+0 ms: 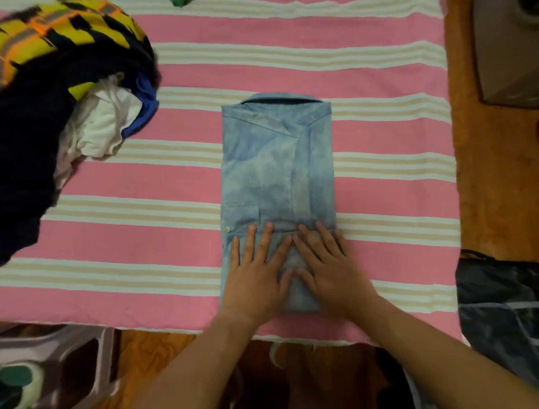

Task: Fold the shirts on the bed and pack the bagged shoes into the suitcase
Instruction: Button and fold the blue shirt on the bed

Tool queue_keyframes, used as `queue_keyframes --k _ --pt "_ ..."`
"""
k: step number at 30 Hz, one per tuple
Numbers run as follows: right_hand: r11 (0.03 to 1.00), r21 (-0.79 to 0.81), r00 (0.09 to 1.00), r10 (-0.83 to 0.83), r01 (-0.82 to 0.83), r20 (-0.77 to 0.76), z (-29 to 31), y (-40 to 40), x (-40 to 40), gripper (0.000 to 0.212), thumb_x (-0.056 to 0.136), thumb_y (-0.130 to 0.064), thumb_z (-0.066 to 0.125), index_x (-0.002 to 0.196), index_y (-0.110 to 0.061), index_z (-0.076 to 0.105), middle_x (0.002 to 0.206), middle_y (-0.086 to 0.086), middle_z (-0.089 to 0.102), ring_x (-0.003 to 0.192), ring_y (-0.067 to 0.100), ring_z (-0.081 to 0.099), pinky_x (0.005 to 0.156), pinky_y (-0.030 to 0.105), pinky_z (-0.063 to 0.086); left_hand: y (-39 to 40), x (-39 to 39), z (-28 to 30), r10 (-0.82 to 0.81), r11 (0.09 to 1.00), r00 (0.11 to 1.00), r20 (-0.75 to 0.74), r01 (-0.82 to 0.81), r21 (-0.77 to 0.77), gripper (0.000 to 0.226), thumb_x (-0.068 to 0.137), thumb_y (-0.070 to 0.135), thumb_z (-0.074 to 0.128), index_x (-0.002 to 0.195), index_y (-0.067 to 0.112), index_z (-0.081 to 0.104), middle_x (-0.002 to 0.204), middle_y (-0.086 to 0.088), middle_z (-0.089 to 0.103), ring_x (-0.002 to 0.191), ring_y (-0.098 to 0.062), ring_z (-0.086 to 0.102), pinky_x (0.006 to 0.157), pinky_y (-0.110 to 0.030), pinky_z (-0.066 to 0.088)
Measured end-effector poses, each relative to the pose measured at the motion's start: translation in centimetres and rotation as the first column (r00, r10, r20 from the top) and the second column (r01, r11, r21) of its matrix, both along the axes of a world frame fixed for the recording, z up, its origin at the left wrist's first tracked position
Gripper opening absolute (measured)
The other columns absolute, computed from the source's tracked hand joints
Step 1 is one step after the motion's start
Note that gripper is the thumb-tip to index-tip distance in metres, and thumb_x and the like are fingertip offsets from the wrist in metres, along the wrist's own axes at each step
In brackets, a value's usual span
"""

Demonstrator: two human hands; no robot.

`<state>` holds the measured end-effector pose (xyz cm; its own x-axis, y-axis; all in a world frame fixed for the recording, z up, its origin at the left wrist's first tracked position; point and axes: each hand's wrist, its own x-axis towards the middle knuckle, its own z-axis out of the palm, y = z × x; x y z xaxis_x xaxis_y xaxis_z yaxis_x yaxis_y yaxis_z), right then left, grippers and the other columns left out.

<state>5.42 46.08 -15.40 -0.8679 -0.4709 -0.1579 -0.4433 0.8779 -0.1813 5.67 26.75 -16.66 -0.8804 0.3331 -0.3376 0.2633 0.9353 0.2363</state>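
Note:
A light blue washed shirt (271, 163) lies on the pink striped bed (145, 178), folded into a long narrow rectangle with its collar at the far end. Its near end is doubled over. My left hand (256, 271) lies flat on that near end with fingers straight and spread. My right hand (326, 268) presses flat beside it, fingers straight, its fingertips meeting those of the left hand. A heap of unfolded clothes (61, 96), yellow-black, dark navy, white and blue, sits at the bed's left side.
A dark bag (498, 315) lies off the bed's right edge on the orange floor (493, 181). A grey object (510, 52) stands at the far right. A patterned item (52, 367) lies below the bed's near-left edge. A green scrap (180, 2) shows at the top.

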Motion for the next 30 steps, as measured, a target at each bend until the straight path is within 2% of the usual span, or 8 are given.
queue_keyframes --k 2,5,10,16,19,21,25,30 --pt "0.994 0.105 0.992 0.005 -0.018 0.123 -1.1 2.0 -0.7 0.066 0.099 -0.053 0.037 0.156 -0.020 0.034 0.166 0.006 0.020 0.154 0.029 0.012 0.117 0.059 0.025 -0.8 0.0 0.3 -0.057 0.997 0.998 -0.003 0.057 0.051 0.069 0.099 0.059 0.037 0.161 0.037 0.017 0.171 -0.006 -0.005 0.156 -0.033 -0.009 0.122 -0.062 0.008" --pt "0.992 0.119 0.994 0.025 -0.038 0.107 -0.8 1.7 -0.6 0.066 0.100 -0.054 0.036 0.156 -0.019 0.034 0.167 0.006 0.018 0.154 0.029 0.013 0.119 0.057 0.021 -3.5 1.1 1.0 -0.274 0.955 0.960 -0.048 0.278 0.100 0.076 0.096 0.063 0.044 0.161 0.032 0.021 0.171 -0.009 0.000 0.156 -0.034 -0.004 0.122 -0.061 0.012" --pt "0.991 0.127 0.992 0.021 -0.037 0.127 -0.2 1.7 -1.2 0.067 0.099 -0.054 0.037 0.156 -0.019 0.035 0.166 0.006 0.020 0.154 0.030 0.015 0.118 0.058 0.023 -7.6 0.5 0.9 -0.416 0.909 0.909 -0.009 0.416 0.030 0.099 0.082 0.075 0.050 0.162 0.035 0.009 0.169 -0.015 -0.002 0.155 -0.040 -0.006 0.123 -0.055 0.007" --pt "0.992 0.125 0.990 -0.012 -0.005 0.141 1.5 0.3 -0.5 0.077 0.096 -0.060 0.040 0.156 -0.013 0.033 0.167 0.011 0.013 0.155 0.033 0.005 0.121 0.058 0.016 -5.4 0.3 2.0 -0.369 0.917 0.923 0.104 0.380 -0.121 0.106 0.082 0.059 0.057 0.163 0.023 0.000 0.165 -0.027 -0.009 0.152 -0.047 -0.008 0.124 -0.059 0.008" --pt "0.985 0.092 0.974 0.130 -0.149 0.186 2.4 0.7 0.8 0.096 0.085 -0.073 0.044 0.155 -0.009 0.033 0.167 0.016 0.012 0.155 0.036 0.001 0.122 0.057 0.011 -3.7 1.5 3.2 -0.286 0.943 0.957 0.048 0.290 -0.161 0.072 0.094 0.030 0.041 0.160 0.010 0.022 0.161 -0.033 0.021 0.149 -0.052 0.016 0.117 -0.063 0.027" --pt "0.953 0.100 0.942 0.260 -0.286 0.215 2.3 2.1 0.7 0.106 0.077 -0.077 0.048 0.158 -0.012 0.027 0.167 0.018 0.008 0.154 0.038 -0.002 0.121 0.057 0.009 -3.2 1.6 3.3 -0.287 0.941 0.957 0.048 0.291 -0.171 0.071 0.093 0.025 0.052 0.158 0.008 0.031 0.157 -0.031 0.033 0.145 -0.053 0.029 0.112 -0.063 0.036" --pt "0.907 0.097 0.892 0.376 -0.410 0.252 1.9 4.1 -0.9 0.114 0.070 -0.066 0.061 0.161 -0.024 0.008 0.167 0.019 -0.002 0.153 0.041 -0.008 0.122 0.057 0.008 -4.4 0.6 3.2 -0.320 0.944 0.947 0.023 0.320 -0.082 0.106 0.050 0.018 0.091 0.147 0.011 0.051 0.147 -0.030 0.048 0.133 -0.050 0.050 0.103 -0.059 0.049" --pt "0.832 0.094 0.828 0.519 -0.546 0.213 2.4 6.5 -2.2 0.114 0.067 -0.063 0.069 0.160 -0.025 0.016 0.166 0.020 0.011 0.152 0.043 0.007 0.123 0.054 0.009 -8.6 1.0 2.5 -0.307 0.937 0.951 0.020 0.299 0.181 0.106 0.059 0.014 0.088 0.153 0.019 0.039 0.158 -0.010 0.041 0.145 -0.027 0.041 0.120 -0.043 0.029"
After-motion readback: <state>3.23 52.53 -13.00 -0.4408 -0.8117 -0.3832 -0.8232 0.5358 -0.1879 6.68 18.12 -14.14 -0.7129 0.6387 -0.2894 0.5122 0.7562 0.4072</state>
